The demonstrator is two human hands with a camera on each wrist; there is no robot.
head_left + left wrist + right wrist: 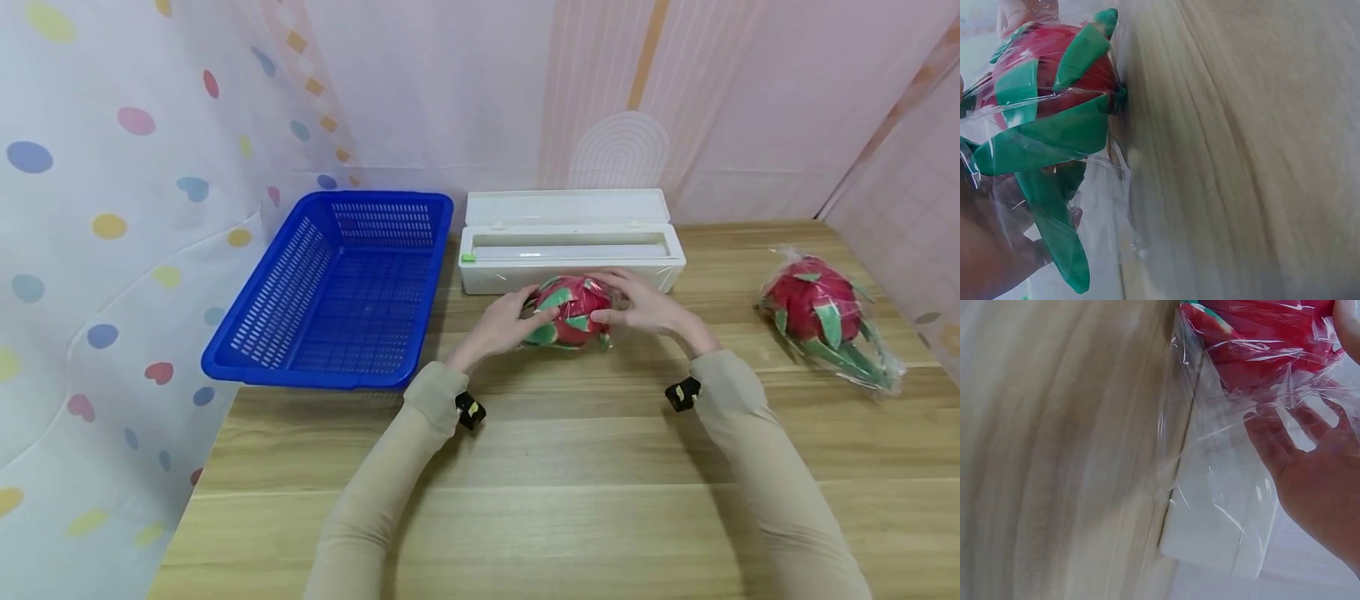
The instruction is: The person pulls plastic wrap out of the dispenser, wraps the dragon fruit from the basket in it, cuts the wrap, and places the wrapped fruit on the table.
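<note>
A red dragon fruit (572, 315) with green scales lies on the wooden table (570, 467), loosely covered in clear cling film (1210, 456). My left hand (525, 312) cups its left side, thumb on the front. My right hand (622, 300) reaches over its top and right side, thumb low at the front. In the left wrist view the fruit (1047, 94) fills the upper left, with my left hand (991, 250) behind the film. The right wrist view shows my right hand (1316, 469) spread behind the film, just below the fruit (1266, 344).
A white cling film dispenser (570, 242) stands open just behind the fruit. An empty blue plastic basket (337, 292) sits at the left, near the table edge. A second film-wrapped dragon fruit (821, 317) lies at the right. Curtains close in the back and sides.
</note>
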